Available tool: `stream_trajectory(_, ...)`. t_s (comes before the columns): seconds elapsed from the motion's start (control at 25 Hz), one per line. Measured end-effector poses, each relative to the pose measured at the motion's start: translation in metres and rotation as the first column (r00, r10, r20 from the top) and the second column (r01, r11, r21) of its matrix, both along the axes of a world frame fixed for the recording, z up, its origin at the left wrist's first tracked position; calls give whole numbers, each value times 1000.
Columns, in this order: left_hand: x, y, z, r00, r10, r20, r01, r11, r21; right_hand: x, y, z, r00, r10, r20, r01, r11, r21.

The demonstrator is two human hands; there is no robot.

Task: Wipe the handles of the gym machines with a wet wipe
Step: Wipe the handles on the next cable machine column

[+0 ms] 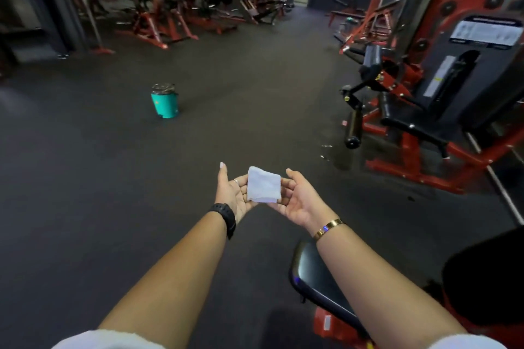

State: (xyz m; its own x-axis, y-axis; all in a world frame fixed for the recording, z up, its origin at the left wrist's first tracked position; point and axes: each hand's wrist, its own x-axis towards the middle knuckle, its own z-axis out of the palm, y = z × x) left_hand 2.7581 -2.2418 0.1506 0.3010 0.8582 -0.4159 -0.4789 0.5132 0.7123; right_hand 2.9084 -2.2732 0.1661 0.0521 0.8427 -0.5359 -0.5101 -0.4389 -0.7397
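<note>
A folded white wet wipe lies across the fingers of both my hands, held out in front of me above the dark floor. My left hand is palm-up with the thumb pointing up and its fingers under the wipe's left edge. My right hand is palm-up too, with its fingers under the wipe's right edge. Neither thumb presses on the wipe. A red and black gym machine stands to the right, with a black padded roller bar sticking out toward the aisle.
A teal bin stands on the floor ahead to the left. A black padded seat on a red frame is just below my right forearm. Rows of red machines line the far left, and more stand at the far right.
</note>
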Motion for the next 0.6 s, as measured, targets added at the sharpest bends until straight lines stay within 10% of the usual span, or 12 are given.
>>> stream_trajectory(0.6, 10, 249, -15, 996, 64, -59, -67, 997, -41, 9, 269, -27, 996, 55, -67, -60, 996, -68)
